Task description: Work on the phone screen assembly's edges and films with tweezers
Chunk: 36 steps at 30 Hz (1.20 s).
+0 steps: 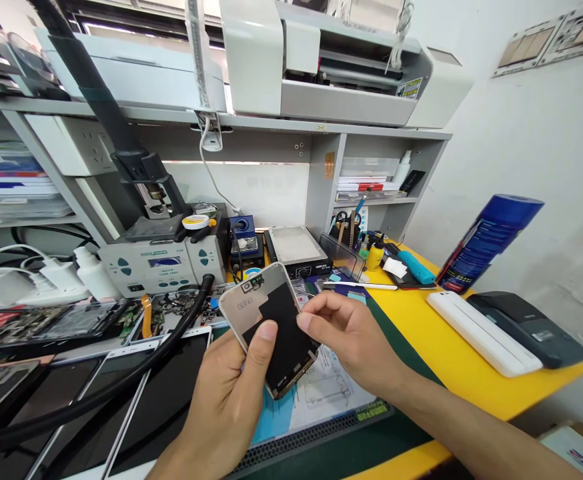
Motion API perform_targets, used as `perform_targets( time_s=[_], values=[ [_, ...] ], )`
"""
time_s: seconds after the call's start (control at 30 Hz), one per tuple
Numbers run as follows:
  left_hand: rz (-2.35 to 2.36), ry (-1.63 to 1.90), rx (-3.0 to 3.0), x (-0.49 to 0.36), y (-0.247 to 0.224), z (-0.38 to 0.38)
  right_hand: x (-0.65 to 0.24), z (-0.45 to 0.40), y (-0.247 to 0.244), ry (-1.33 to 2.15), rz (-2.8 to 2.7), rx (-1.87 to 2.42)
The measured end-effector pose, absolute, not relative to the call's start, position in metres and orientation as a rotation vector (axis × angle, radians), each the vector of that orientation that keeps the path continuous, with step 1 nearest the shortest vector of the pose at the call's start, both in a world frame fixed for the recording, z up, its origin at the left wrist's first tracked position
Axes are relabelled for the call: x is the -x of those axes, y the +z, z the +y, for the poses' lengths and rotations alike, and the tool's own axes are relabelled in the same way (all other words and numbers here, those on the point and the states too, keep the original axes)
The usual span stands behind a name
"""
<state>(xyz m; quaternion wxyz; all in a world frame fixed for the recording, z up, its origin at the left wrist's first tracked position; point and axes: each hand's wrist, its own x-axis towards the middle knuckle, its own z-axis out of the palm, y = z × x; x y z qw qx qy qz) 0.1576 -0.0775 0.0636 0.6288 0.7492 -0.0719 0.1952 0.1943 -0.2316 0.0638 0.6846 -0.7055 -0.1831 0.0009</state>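
Note:
A phone screen (pixel 282 313) is tilted up in front of me, its back facing me. Its back shows a pale metal area at the top, a black sheet over the middle and small flex connectors along the bottom edge. My left hand (pixel 236 387) grips it from the left, thumb pressed on the black sheet and fingers behind. At the right edge of the screen, my right hand (pixel 339 333) is closed in a pinch. A thin, light sliver shows near its fingertips; what it pinches is too small to make out.
A printed mat (pixel 326 393) lies beneath my hands. Several phone screens (pixel 156 400) and a thick black hose (pixel 121 383) occupy the left. Behind stand a soldering station (pixel 164 263) and a flat heating plate (pixel 299 247). A blue spray can (pixel 489 243) leans at right.

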Motion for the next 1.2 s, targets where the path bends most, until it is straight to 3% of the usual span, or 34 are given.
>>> perform_targets(
  time_s=[0.37,0.7,0.93,1.2],
  values=[
    [0.338,0.234,-1.178,-0.193,0.075,-0.042,-0.247,-0.278,0.07,-0.324,-0.195,1.97],
    [0.28,0.032,-1.201,-0.193,0.076,-0.043,-0.27,-0.291,0.041,0.0,-0.259,2.593],
    [0.256,-0.022,-1.197,-0.185,0.076,-0.049,-0.262,-0.287,0.051,-0.014,-0.365,2.45],
    [0.335,-0.077,-1.092,-0.177,0.084,-0.065,-0.229,-0.266,0.079,-0.164,-0.46,1.86]
  ],
)
